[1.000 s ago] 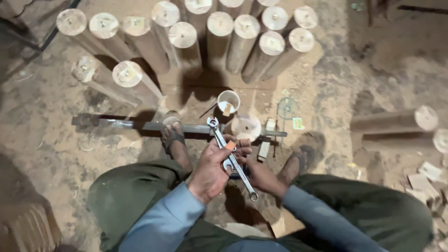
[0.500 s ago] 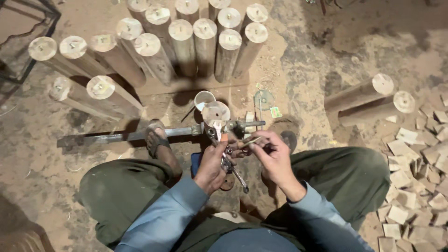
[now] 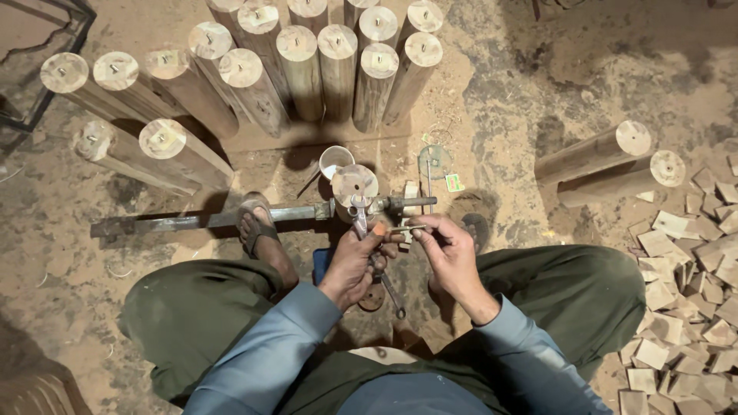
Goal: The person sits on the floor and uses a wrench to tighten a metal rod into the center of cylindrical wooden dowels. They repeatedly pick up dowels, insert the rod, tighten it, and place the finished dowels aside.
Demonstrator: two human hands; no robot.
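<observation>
A slim grey metal wrench (image 3: 375, 253) is gripped in the closed fingers of the left hand (image 3: 355, 261), its head set against the round wooden log end (image 3: 354, 184) just above the fingers. The right hand (image 3: 450, 250) pinches a thin metal rod (image 3: 406, 228) between fingertips beside the left thumb. Beyond the fingers stand pale wooden logs (image 3: 307, 61) on the sawdust floor (image 3: 523, 92).

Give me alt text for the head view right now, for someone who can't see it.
Seen from above, a seated person's left hand grips a wrench at a short wooden cylinder mounted on a metal bar, while the right hand pinches a thin metal piece. Upright wooden posts stand behind it.
</observation>
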